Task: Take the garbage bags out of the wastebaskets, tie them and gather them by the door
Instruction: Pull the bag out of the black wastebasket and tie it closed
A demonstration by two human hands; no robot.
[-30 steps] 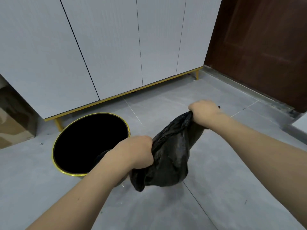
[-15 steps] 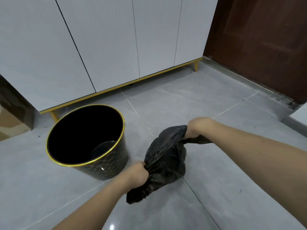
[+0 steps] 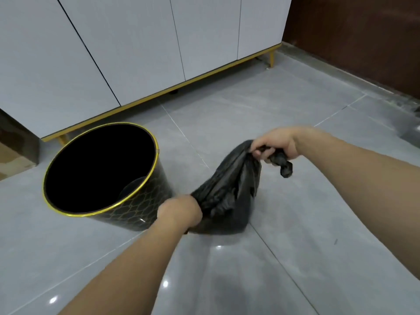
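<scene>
A black garbage bag sits low on the grey floor, stretched between both my hands. My left hand grips one gathered edge of the bag at its lower left. My right hand grips the opposite edge at the upper right, and a twisted end of the bag hangs out below that fist. Just left of the bag stands a black wastebasket with a gold rim, upright, its inside dark and without a bag.
White cabinet doors on a gold base with short legs run along the back. A dark brown door stands at the right rear. A cardboard box sits at the left edge. Grey floor tiles stretch toward the door.
Both hands have lowered the bag from waist height down to the floor beside the wastebasket. My right hand has pulled its edge out to the right, leaving a twisted end hanging.
</scene>
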